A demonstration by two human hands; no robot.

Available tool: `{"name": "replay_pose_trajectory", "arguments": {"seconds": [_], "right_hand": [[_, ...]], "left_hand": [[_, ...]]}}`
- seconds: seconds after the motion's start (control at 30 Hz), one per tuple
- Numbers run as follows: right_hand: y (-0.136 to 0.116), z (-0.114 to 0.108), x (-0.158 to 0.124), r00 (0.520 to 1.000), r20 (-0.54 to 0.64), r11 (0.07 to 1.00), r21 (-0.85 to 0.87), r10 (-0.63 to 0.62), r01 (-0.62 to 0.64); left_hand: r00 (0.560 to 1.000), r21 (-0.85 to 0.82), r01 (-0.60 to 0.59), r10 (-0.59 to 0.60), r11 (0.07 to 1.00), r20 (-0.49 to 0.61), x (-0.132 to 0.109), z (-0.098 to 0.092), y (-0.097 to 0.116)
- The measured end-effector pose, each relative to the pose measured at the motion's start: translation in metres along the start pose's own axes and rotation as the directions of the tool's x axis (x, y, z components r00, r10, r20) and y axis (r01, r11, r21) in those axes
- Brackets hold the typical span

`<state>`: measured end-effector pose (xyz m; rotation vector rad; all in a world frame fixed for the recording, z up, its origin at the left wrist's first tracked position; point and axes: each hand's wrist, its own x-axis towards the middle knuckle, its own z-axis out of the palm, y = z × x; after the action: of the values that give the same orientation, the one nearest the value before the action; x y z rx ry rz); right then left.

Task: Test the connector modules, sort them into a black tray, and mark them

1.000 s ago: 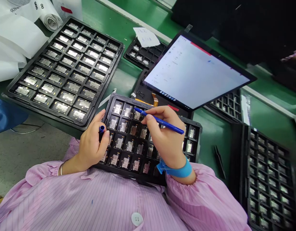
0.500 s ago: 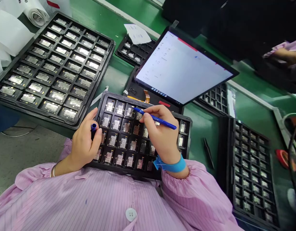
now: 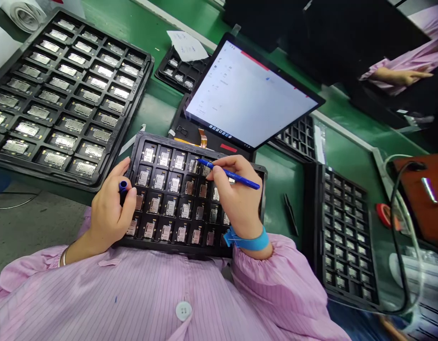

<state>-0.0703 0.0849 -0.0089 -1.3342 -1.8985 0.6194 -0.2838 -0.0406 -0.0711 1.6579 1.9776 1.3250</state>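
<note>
A black tray point(image 3: 201, 154) with rows of small silver metal parts in its pockets lies in front of my body. My right hand point(image 3: 238, 194) grips a blue pen point(image 3: 236, 177), its tip pointing left at a silver part point(image 3: 194, 166) in the top row. Whether the tip touches that part I cannot tell. A blue band circles my right wrist. At the tray's left edge, my left hand point(image 3: 110, 208) is curled around a dark blue pen cap point(image 3: 123, 185), its open end facing up. My right hand hides some of the right-hand pockets.
A larger tray of silver parts point(image 3: 108, 173) lies at left. Behind my tray stands a lit screen point(image 3: 247, 94), with a paper note point(image 3: 187, 46) on a small tray beside it. Black tweezers point(image 3: 290, 215) and another filled tray point(image 3: 320, 279) lie right. A co-worker's hand point(image 3: 400, 77) shows at upper right.
The view has shifted, so the trays and screen sit further left. Across my tray, the pen tip has moved one pocket to the right. My left hand still holds the cap.
</note>
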Motion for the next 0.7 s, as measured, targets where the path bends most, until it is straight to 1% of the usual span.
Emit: {"name": "replay_pose_trajectory", "arguments": {"seconds": [0.07, 0.23, 0.33, 0.53, 0.6, 0.7], "right_hand": [[0.001, -0.003, -0.002, 1.0, -0.018, 1.0, -0.008, -0.001, 0.001], [0.005, -0.02, -0.008, 0.993, -0.117, 1.0, -0.013, 0.012, -0.014], [0.011, -0.024, -0.009, 0.992, -0.123, 0.999, -0.025, 0.03, -0.033], [0.016, -0.02, -0.007, 0.997, -0.065, 0.999, -0.025, 0.035, -0.036], [0.015, -0.022, -0.008, 0.996, -0.079, 0.999, -0.02, 0.035, -0.037], [0.015, -0.03, -0.011, 0.99, -0.132, 0.999, -0.006, 0.04, -0.041]], "left_hand": [[1.0, 0.004, 0.006, -0.006, 1.0, 0.007, 0.0, 0.0, 0.0], [1.0, 0.013, -0.004, 0.004, 1.0, -0.001, 0.001, -0.001, 0.001], [1.0, 0.019, 0.0, 0.0, 1.0, -0.011, 0.001, -0.001, 0.002], [1.0, 0.024, 0.008, -0.008, 1.0, -0.011, 0.001, -0.001, 0.001], [1.0, 0.028, 0.004, -0.003, 1.0, -0.008, 0.001, 0.0, -0.001], [1.0, 0.026, 0.018, -0.018, 1.0, 0.002, 0.0, 0.0, -0.002]]}}
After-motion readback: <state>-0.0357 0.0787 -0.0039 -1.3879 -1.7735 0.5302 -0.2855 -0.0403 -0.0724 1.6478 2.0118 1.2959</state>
